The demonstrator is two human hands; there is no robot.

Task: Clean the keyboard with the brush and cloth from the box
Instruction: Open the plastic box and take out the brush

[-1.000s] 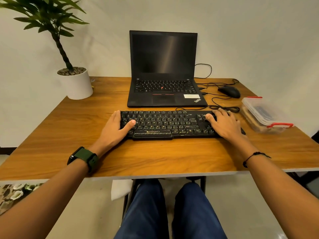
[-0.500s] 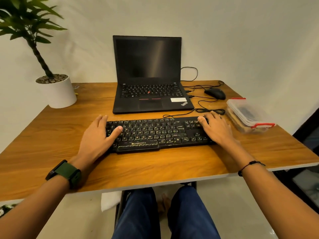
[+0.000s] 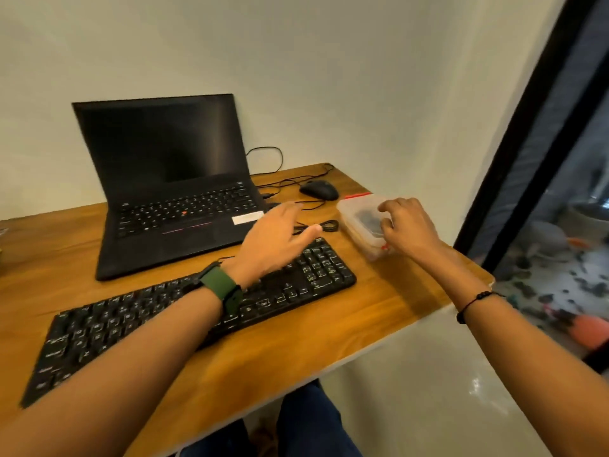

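Observation:
The black keyboard lies slantwise on the wooden table. Right of its far end stands the clear plastic box with red clips, its lid on and dark contents showing dimly through it. My right hand is on the box, fingers curled over the lid's right side and thumb near the front red clip. My left hand, with a green watch on the wrist, hovers above the keyboard's right end, fingers stretched toward the box. Brush and cloth cannot be made out.
An open black laptop stands behind the keyboard. A black mouse and a coiled cable lie between laptop and box. The table's right edge runs just past the box, and a dark-framed glass panel stands beyond it.
Both hands left the keyboard and moved right toward the box; my right hand now lies on it. The view has swung to the right.

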